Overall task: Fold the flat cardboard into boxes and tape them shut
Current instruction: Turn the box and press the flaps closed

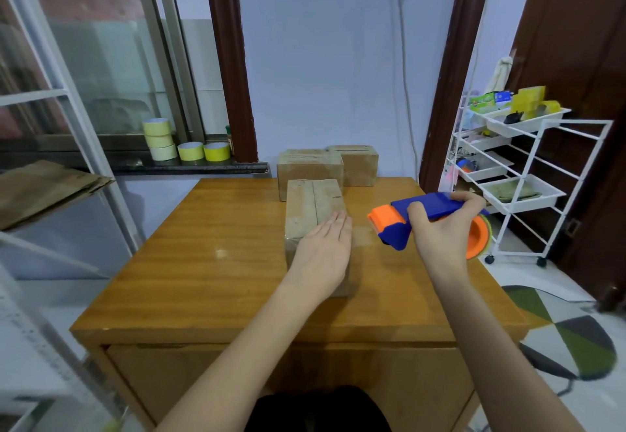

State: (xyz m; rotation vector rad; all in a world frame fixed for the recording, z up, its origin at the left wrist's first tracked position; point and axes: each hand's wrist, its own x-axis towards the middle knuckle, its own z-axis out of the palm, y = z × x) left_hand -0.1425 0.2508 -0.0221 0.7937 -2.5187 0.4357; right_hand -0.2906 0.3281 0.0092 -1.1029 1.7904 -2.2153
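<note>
Head view: right grip around tape dispenser

left hand flat, fingers straight | right hand curled, gripping

No text, label, brand, number or sign can be read anywhere. The brown cardboard boxes on the worktop show only plain faces and dark seam lines. The blue and orange plastic tape dispenser bears no lettering that can be made out. At about two o'clock, the green and blue printed packets on the top tray of the white wire trolley carry some print, but it is too small and blurred to read. The yellow tape rolls on the window sill at about ten o'clock show no visible marking.
</note>
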